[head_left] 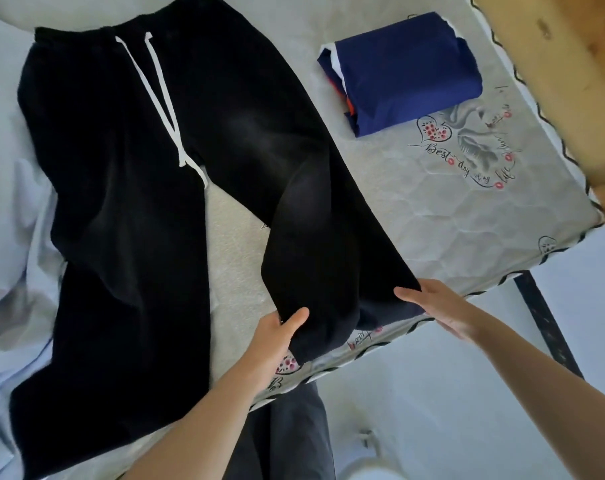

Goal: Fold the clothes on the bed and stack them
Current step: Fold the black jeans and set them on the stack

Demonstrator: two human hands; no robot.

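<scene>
One head-worn view only, looking steeply down from above the bed's (467, 209) near edge, close over the trousers (138, 202), with floor (415, 393) at bottom.
</scene>
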